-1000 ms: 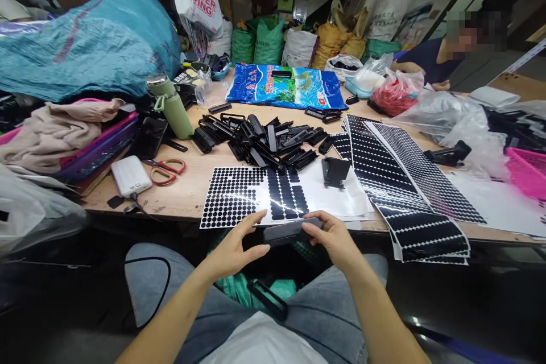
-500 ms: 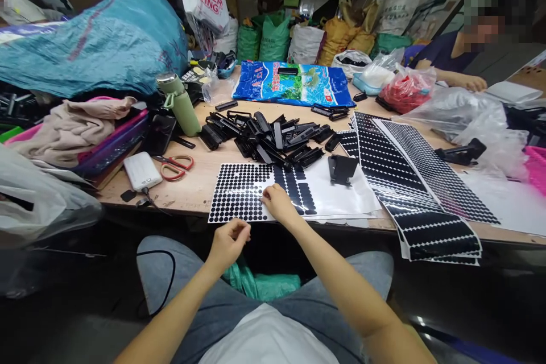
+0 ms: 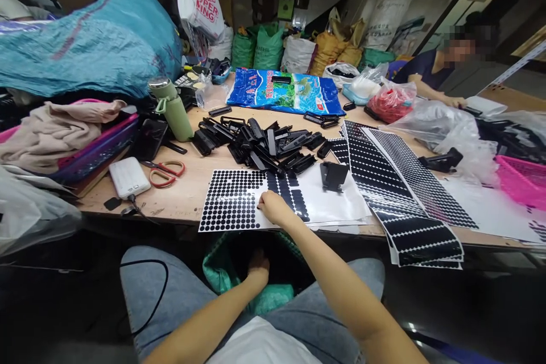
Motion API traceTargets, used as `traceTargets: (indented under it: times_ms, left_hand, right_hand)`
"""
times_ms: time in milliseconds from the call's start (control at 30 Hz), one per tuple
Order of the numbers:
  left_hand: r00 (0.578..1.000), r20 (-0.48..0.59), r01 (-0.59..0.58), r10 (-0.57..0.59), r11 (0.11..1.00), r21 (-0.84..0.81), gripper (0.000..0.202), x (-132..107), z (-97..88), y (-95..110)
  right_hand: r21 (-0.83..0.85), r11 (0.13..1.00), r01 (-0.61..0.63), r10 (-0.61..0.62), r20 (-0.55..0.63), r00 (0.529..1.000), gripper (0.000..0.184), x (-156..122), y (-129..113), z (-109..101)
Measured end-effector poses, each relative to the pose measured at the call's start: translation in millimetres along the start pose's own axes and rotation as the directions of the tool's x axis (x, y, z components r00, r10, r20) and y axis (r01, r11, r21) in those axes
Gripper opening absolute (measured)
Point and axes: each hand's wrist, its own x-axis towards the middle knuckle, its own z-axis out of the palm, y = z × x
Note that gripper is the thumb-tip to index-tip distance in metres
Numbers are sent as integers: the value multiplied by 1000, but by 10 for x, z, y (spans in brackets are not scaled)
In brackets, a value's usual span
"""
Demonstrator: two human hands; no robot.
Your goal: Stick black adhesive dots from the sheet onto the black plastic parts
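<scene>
My right hand (image 3: 275, 208) is over the sheet of round black stickers (image 3: 232, 199), at the right edge of its rows of dots. Its fingers are pinched together, with a small black round sticker (image 3: 259, 207) showing at the tips. Down below the table edge, my left hand (image 3: 258, 264) reaches into the mouth of an open green sack (image 3: 217, 273) between my knees; its fingers are hidden in the dark. Right of my right hand lie longer black sticker strips (image 3: 298, 202) and a black plastic bracket (image 3: 333, 175). Behind the sheets is a heap of black plastic parts (image 3: 264, 145).
Red-handled scissors (image 3: 164, 174), a white power bank (image 3: 129, 177) and a green bottle (image 3: 174, 111) stand to the left. More black sticker sheets (image 3: 384, 182) overhang the front edge at right. A blue printed bag (image 3: 285, 91) lies behind the heap. Another person (image 3: 426, 71) sits far right.
My left hand has gone from beside the table edge down into the green sack, whose mouth is now open to view. My right hand remains over the dotted sheet. The view has shifted slightly.
</scene>
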Motion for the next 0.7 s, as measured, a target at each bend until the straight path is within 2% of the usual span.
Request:
traceTargets:
  times_ms: [67,133,167,200,267,300,367,433,533,700]
  left_hand:
    - [999,41,-8,6,999,47,22,-140,-123,-22]
    - [993,112,-43,42,999,8,19,-341,-346,-9]
    - [985,155,-66,71,997,-42,20,-451,-492,20]
    - [972,201,-83,121,979,-187,24,-558,-654,65]
    - [963,215,-23,160,848,-529,32,-724,-981,189]
    - [974,163,-14,154,769,-640,32,-771,-1124,258]
    - [988,94,-3,119,637,-771,27,-787,-1325,384]
    - [999,8,-14,37,559,-829,22,-727,-1399,475]
    - [991,-86,-19,-102,529,-848,21,-619,-1353,560]
    - [977,-131,-20,-168,540,-841,20,-585,-1271,652]
  right_hand:
    - [37,999,9,-9,-12,1000,10,-70,33,-86]
    - [114,993,6,-1,-40,999,13,-189,61,-211]
    - [188,982,-2,12,-54,998,15,-265,65,-282]
    - [285,958,-9,28,-61,998,17,-349,57,-352]
    - [482,876,-4,31,-48,998,20,-526,-3,-475]
    - [544,839,16,10,-45,999,20,-612,-56,-519]
    - [565,821,80,-45,-76,996,16,-764,-189,-563]
    - [506,852,135,-55,-171,984,12,-880,-322,-553]
    - [412,900,141,-18,-288,958,10,-987,-440,-484]
    - [373,925,75,15,-233,972,11,-1031,-419,-394]
